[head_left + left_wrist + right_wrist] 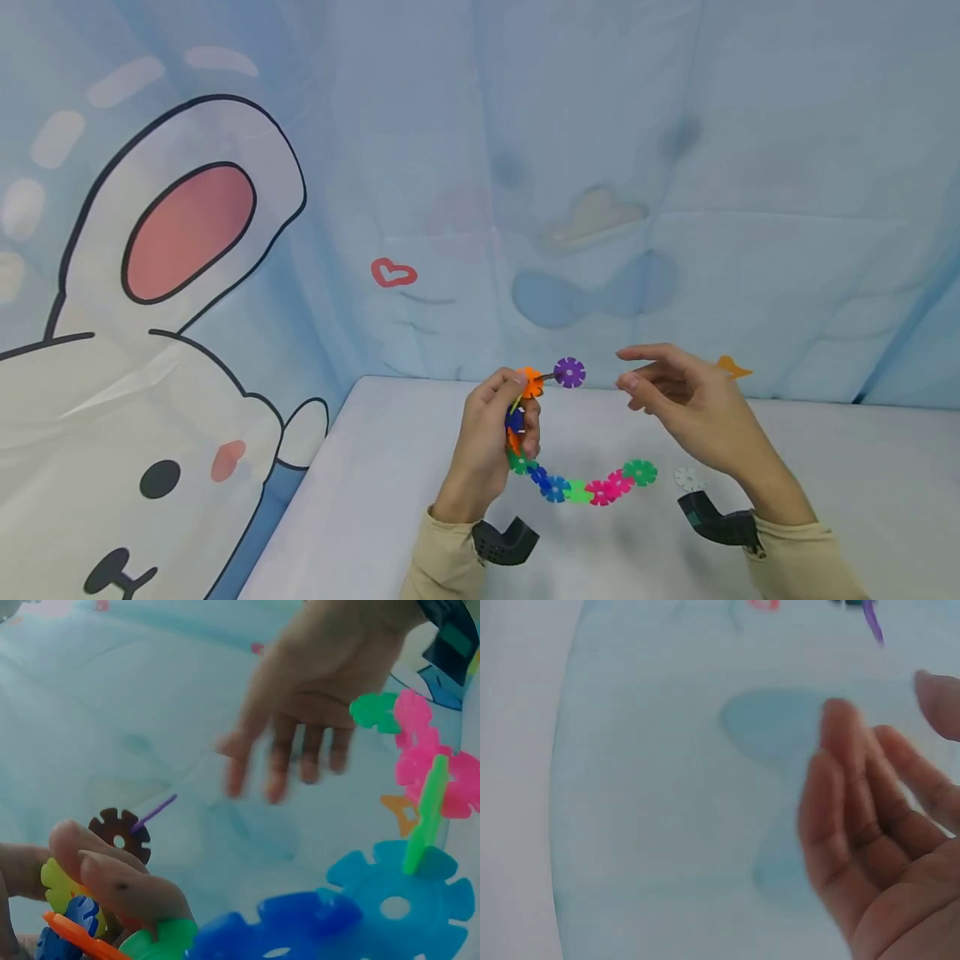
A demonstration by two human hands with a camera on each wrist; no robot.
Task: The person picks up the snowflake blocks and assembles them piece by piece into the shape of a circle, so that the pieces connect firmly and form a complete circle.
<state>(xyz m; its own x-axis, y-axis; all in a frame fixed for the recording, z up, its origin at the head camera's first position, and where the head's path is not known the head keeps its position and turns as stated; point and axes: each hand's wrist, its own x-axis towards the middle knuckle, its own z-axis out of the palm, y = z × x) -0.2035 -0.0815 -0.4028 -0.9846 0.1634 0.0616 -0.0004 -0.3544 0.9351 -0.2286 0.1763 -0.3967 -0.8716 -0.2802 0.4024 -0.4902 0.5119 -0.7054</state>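
Observation:
My left hand (483,437) grips a chain of notched, interlocking plastic discs, thumb and finger pinching it near an orange disc (531,383). Right of that pinch stick out a brown disc (103,827), edge-on in the head view, and a purple disc (570,372) at the tip. Below the hand the chain curves right through blue, light green and pink discs to a green end disc (640,472). A light blue disc (352,881) shows large in the left wrist view. Apart from the purple disc, to its right, my right hand (697,408) is raised with loosely bent fingers, holding nothing.
A whitish, see-through disc (688,479) lies near the right wrist on the white table (337,500). Behind the table hangs a light blue printed cloth (420,125). Each wrist carries a black camera mount (506,543).

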